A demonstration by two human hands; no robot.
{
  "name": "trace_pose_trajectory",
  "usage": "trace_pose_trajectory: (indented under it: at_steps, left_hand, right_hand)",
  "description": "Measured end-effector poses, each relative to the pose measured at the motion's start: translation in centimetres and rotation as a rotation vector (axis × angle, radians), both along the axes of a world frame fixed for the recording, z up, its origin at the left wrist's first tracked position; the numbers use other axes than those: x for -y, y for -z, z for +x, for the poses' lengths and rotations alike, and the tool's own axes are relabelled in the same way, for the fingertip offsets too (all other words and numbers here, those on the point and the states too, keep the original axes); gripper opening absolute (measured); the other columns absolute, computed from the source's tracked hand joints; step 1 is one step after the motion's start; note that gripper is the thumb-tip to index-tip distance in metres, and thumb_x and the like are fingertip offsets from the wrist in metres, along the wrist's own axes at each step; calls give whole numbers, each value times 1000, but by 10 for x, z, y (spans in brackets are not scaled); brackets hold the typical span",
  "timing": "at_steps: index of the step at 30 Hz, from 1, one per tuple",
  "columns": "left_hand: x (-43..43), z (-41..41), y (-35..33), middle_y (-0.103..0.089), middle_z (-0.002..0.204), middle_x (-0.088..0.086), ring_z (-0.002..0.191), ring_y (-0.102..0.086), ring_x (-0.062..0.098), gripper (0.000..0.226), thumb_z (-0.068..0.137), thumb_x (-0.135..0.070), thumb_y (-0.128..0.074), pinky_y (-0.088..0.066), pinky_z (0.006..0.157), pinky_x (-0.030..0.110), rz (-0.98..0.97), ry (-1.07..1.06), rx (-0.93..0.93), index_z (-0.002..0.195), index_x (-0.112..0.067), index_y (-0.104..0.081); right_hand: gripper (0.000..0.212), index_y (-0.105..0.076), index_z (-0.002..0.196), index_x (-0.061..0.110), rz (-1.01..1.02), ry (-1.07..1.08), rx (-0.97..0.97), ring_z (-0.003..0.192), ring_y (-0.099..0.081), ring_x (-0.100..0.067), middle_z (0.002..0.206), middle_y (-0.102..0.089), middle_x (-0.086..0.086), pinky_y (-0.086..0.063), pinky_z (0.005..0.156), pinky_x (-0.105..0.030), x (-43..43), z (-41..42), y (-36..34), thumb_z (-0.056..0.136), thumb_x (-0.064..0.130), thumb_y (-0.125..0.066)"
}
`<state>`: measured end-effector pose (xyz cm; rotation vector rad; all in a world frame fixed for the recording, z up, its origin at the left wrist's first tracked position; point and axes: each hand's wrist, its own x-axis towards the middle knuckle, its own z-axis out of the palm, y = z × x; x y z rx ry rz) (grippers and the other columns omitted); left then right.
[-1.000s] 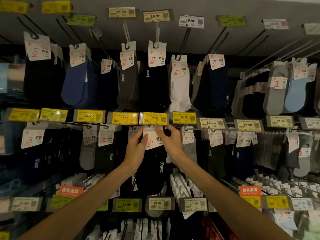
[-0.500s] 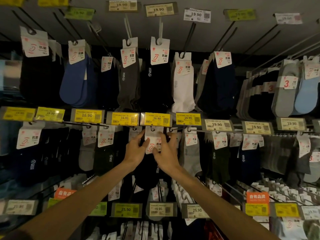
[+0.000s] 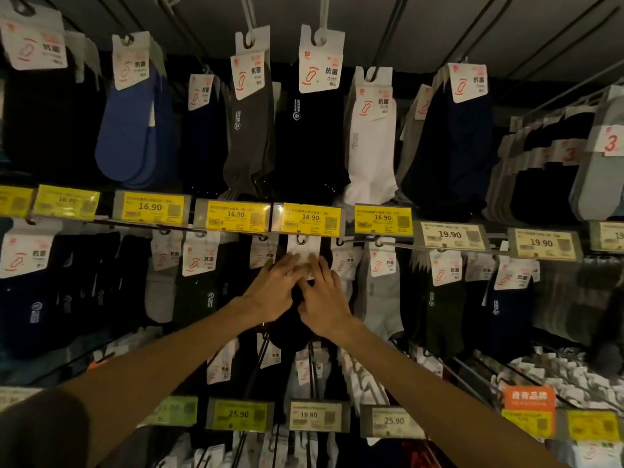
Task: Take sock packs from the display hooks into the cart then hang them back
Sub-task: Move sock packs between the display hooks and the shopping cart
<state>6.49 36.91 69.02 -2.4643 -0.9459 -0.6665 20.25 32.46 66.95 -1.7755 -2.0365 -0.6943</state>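
Head view: our left hand (image 3: 270,293) and right hand (image 3: 326,300) lie side by side on the white header card of a black sock pack (image 3: 305,248), fingers (image 3: 287,264) nearly straight, pressed flat. Pack hangs on its hook (image 3: 301,238) just under a yellow 16.90 price tag (image 3: 310,219).

A black sock pack (image 3: 289,334) hung upright near the centre of the view. Its white header card (image 3: 303,247), at 12 o'clock, was threaded on a display hook (image 3: 301,238), and the dark socks trailed toward 6 o'clock.
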Motion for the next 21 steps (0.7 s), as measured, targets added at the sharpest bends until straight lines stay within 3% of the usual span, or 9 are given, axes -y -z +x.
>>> trace_pose_trajectory:
  at_steps: [5,13,21]
  left_hand:
    - [-39,21,-8,-7,164,12,152,-4,27,78,90,-3,-50,-8,123,48,-128,-123,-162,157,-25,-16]
    - [-91,47,3,-9,164,16,152,-6,30,72,94,-10,-48,-15,122,43,-182,-171,-150,157,-12,-14]
    - [-72,45,0,-5,164,16,152,-4,29,77,92,-4,-49,-15,122,47,-157,-241,-189,158,-16,-10]
  right_hand:
    - [75,-18,153,12,-157,14,8,147,17,-35,159,22,-16,-15,120,-50,-44,16,-4,90,23,-57]
    - [70,-14,154,5,-176,-15,12,143,24,-42,156,24,-23,-9,121,-50,-94,29,4,95,20,-49]
    - [77,-7,154,7,-237,10,65,143,23,-42,155,26,-24,-2,120,-52,-87,35,1,94,23,-52]
